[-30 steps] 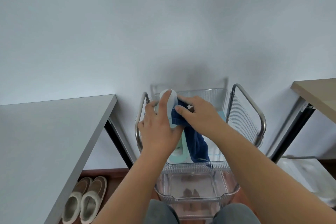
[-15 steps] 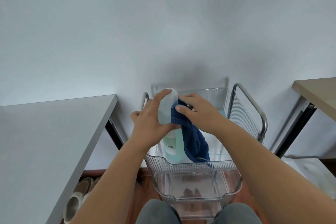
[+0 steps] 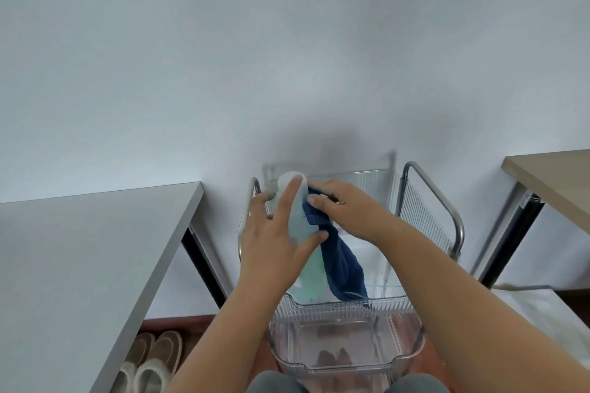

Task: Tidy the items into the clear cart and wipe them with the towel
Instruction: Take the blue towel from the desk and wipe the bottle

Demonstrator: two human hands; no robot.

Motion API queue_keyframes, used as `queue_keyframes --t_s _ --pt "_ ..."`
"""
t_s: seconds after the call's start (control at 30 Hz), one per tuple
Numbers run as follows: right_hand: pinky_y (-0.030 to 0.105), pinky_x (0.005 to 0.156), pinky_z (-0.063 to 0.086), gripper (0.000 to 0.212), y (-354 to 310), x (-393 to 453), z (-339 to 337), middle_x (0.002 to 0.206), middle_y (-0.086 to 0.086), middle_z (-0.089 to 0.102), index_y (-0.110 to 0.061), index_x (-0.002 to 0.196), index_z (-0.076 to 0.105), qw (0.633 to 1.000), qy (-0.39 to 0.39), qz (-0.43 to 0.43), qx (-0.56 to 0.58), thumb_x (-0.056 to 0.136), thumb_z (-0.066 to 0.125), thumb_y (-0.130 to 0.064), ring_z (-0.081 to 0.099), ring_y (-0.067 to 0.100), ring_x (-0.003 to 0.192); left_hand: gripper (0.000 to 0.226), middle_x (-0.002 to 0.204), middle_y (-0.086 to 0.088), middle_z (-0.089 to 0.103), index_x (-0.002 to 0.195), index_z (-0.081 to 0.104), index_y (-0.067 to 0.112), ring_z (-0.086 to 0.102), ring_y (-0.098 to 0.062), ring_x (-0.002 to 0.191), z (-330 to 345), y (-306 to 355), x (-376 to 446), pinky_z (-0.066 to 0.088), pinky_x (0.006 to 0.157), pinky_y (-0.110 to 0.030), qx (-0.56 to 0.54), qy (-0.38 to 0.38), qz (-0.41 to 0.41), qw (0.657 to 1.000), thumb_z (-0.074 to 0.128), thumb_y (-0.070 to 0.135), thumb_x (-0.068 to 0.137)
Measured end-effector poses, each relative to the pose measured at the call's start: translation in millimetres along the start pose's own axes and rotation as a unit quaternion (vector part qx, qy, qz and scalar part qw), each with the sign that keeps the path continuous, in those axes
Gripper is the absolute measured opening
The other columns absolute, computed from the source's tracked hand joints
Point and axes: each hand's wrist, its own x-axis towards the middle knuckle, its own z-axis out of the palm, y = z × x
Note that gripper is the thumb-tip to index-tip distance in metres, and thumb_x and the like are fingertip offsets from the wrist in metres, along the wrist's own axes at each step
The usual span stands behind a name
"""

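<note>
Wiping this bottle well means keeping it steady over the clear cart (image 3: 427, 201) so any slip drops it into the top basket rather than onto the floor. The cart stands between the grey table (image 3: 95, 249) on my left and a tan one on my right, and its top basket sits directly under my hands. I judge the best stroke is to run the towel (image 3: 341, 262) down the bottle's length while I turn the bottle a little between strokes, so no side is missed. My left hand (image 3: 274, 246) wraps the pale bottle (image 3: 298, 223), with one finger stretched up to its white cap and the thumb pressing across the body. My right hand (image 3: 348, 210) pinches the blue towel's upper edge against the bottle's right side; the rest hangs loose into the basket.
</note>
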Motion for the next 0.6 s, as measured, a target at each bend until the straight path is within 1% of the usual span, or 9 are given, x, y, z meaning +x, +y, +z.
queue_keyframes --t_s 0.07,0.1,0.2,0.27,0.33,0.37,0.43,0.5,0.6 --pt "0.028 0.084 0.052 0.030 1 0 6 0.098 -0.025 0.068 -0.053 0.115 0.058 1.000 0.028 0.001 -0.002 0.096 0.049 -0.032 0.066 0.017 0.088 0.093 0.138 -0.004 0.035 0.146 0.016 0.058 0.035 -0.024 0.141 5 4 -2 0.050 0.099 -0.041 0.016 0.026 -0.008 0.999 0.075 0.058 0.074" --pt "0.030 0.082 0.054 0.030 2 0 8 0.098 -0.023 0.069 -0.051 0.116 0.059 0.999 0.043 0.006 0.001 0.095 0.050 -0.033 0.066 0.016 0.084 0.094 0.135 -0.005 0.038 0.145 0.016 0.058 0.044 -0.026 0.134 6 3 0 0.052 0.095 -0.041 0.013 0.026 -0.015 0.999 0.077 0.056 0.074" --pt "0.022 0.076 0.051 0.029 7 -2 15 0.101 -0.022 0.068 -0.047 0.117 0.063 0.996 0.089 0.019 0.022 0.091 0.056 -0.036 0.063 0.002 0.076 0.088 0.116 -0.002 0.043 0.141 0.018 0.060 0.058 -0.027 0.105 8 1 4 0.053 0.083 -0.038 0.010 0.025 -0.028 0.999 0.073 0.062 0.071" --pt "0.015 0.074 0.044 0.029 9 -4 21 0.102 -0.020 0.064 -0.047 0.117 0.063 0.993 0.114 0.022 0.017 0.090 0.058 -0.037 0.059 -0.001 0.077 0.083 0.106 0.002 0.040 0.137 0.021 0.060 0.059 -0.027 0.098 10 2 6 0.048 0.074 -0.032 0.003 0.023 -0.025 0.999 0.071 0.062 0.071" --pt "0.013 0.073 0.040 0.030 12 -5 23 0.104 -0.017 0.062 -0.046 0.119 0.062 0.992 0.126 0.023 0.013 0.090 0.058 -0.038 0.057 -0.002 0.081 0.080 0.109 0.000 0.043 0.135 0.024 0.059 0.057 -0.027 0.106 8 0 9 0.041 0.074 -0.029 -0.007 0.011 -0.015 1.000 0.072 0.059 0.071" --pt "0.013 0.072 0.039 0.031 12 -5 23 0.104 -0.014 0.062 -0.046 0.120 0.062 0.992 0.124 0.020 0.012 0.091 0.058 -0.038 0.057 -0.001 0.082 0.080 0.117 -0.002 0.047 0.135 0.026 0.059 0.055 -0.025 0.114 6 -2 12 0.041 0.075 -0.029 -0.016 0.003 -0.011 1.000 0.073 0.059 0.071" --pt "0.017 0.076 0.040 0.032 13 -3 20 0.106 -0.010 0.062 -0.045 0.123 0.060 0.994 0.109 0.009 0.007 0.092 0.057 -0.036 0.058 0.005 0.086 0.081 0.129 -0.001 0.050 0.135 0.029 0.058 0.052 -0.024 0.121 1 -9 16 0.048 0.080 -0.033 -0.036 -0.014 -0.002 0.999 0.073 0.063 0.068" --pt "0.023 0.083 0.043 0.033 13 2 17 0.111 -0.010 0.062 -0.042 0.125 0.060 0.996 0.084 0.000 -0.009 0.094 0.056 -0.034 0.059 0.009 0.092 0.082 0.127 0.004 0.053 0.135 0.031 0.057 0.054 -0.024 0.117 -5 -13 18 0.053 0.084 -0.040 -0.045 -0.027 0.005 0.999 0.072 0.068 0.064" --pt "0.032 0.093 0.045 0.032 15 9 9 0.116 -0.008 0.063 -0.037 0.126 0.061 0.999 0.046 -0.009 -0.027 0.096 0.053 -0.032 0.059 0.015 0.103 0.084 0.127 0.006 0.057 0.134 0.031 0.059 0.050 -0.028 0.126 -11 -17 22 0.054 0.086 -0.044 -0.054 -0.044 0.011 0.998 0.074 0.068 0.063"
